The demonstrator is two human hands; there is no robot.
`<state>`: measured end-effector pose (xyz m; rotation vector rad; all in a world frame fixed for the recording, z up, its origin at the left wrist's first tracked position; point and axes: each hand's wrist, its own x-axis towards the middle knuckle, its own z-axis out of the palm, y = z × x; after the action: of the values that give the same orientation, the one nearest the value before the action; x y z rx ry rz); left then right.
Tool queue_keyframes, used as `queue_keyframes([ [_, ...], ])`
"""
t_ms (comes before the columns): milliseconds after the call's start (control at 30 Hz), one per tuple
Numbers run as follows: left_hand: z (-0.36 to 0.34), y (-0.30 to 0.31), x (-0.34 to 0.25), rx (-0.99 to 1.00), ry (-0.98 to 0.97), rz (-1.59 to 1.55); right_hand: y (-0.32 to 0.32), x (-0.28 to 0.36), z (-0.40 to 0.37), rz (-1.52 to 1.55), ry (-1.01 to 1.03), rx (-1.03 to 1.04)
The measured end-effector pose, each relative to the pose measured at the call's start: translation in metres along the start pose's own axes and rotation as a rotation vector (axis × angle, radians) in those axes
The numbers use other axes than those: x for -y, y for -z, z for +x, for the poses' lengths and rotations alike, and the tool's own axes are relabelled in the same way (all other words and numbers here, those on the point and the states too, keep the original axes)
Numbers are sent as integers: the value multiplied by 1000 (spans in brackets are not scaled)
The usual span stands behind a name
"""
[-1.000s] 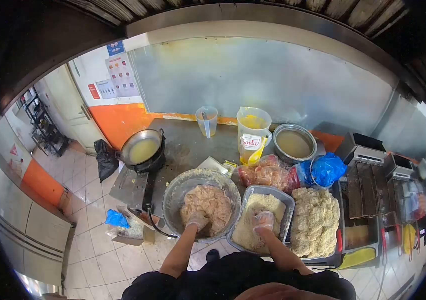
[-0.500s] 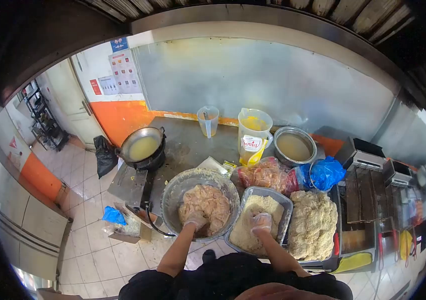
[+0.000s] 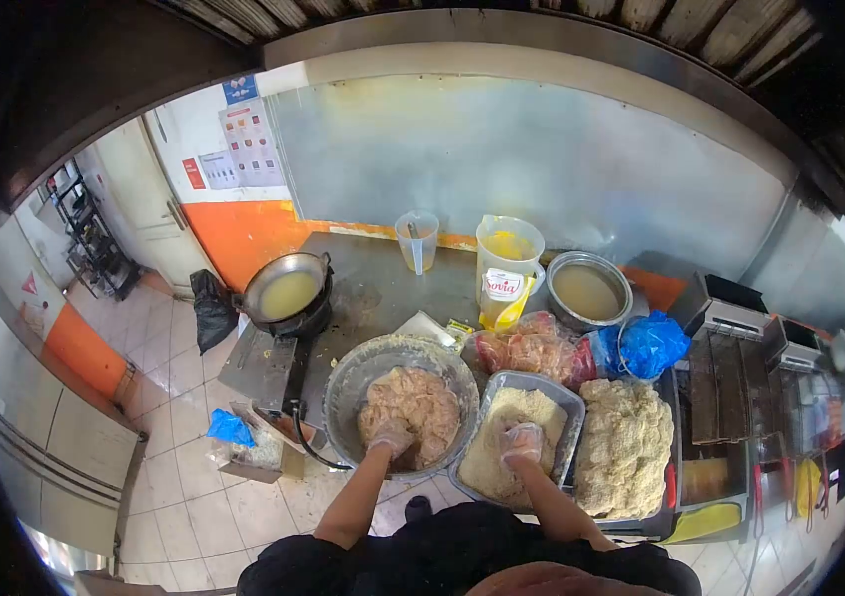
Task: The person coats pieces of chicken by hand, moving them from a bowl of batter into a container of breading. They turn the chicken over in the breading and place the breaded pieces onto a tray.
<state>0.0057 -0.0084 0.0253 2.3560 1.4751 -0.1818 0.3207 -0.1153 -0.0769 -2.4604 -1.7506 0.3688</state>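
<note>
My left hand (image 3: 392, 436), in a clear plastic glove, is pushed into a mass of pale pink raw meat (image 3: 422, 397) in a large round metal bowl (image 3: 338, 382). Its fingers are sunk in the meat and hidden. In the grey rectangular tub (image 3: 566, 397) to the right, my gloved right hand (image 3: 522, 443) rests on pale breadcrumbs (image 3: 517, 405). Its fingers look curled downward; whatever may be under them is hidden. Beside that tub lies a heaped layer of crumb-coated pieces (image 3: 624, 447) on a dark tray.
Behind the bowls stand a yellow-stained jug (image 3: 507, 243), a clear measuring jug (image 3: 417, 241), a metal pot of cloudy liquid (image 3: 589, 290) and bagged raw meat (image 3: 542, 355). A blue bag (image 3: 653, 345) sits behind the coated pieces. At left is a wok with oil (image 3: 288, 295).
The whole view has shifted slightly. Both hands keep nearly the same places, the left in the meat and the right on the crumbs.
</note>
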Motion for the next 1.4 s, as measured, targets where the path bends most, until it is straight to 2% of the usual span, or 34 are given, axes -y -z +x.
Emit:
queue_keyframes([
  [67, 14, -24, 12, 29, 40, -131, -32, -14, 9, 10, 26, -77],
  [200, 10, -17, 9, 73, 49, -191, 6, 5, -1, 60, -37, -36],
  [267, 15, -27, 12, 4, 60, -144, 20, 10, -5, 121, 73, -148],
  [333, 18, -30, 15, 36, 62, -173, 26, 11, -9, 188, 73, -162],
  [367, 19, -32, 17, 66, 64, -202, 28, 12, -10, 256, 73, -176],
  [600, 6, -7, 4, 93, 62, -181, 11, 4, -3, 203, 103, -238],
  [667, 14, -27, 13, -51, 14, -156, 60, 24, -22, 225, 90, -225],
  [800, 16, -30, 15, -84, -2, -142, 38, 13, -14, 161, 114, -199],
  [867, 9, -14, 6, 24, 95, -297, 67, 29, -24, 199, -17, -80],
  [967, -5, 13, -8, 112, 146, -243, 79, 35, -21, 157, -40, 5],
  [1000, -5, 14, -9, 112, 146, -243, 67, 29, -20, 156, -40, 5],
  [1067, -6, 15, -8, 86, 101, -186, 27, 9, -14, 41, 108, -207],
  [1167, 8, -10, 6, 45, 81, -181, 55, 21, -22, 23, 89, -142],
  [1300, 6, -9, 4, 71, 93, -214, 34, 12, -15, -13, 127, -199],
  [1400, 1, -1, -1, 7, 88, -144, 41, 14, -17, 134, 94, -189],
])
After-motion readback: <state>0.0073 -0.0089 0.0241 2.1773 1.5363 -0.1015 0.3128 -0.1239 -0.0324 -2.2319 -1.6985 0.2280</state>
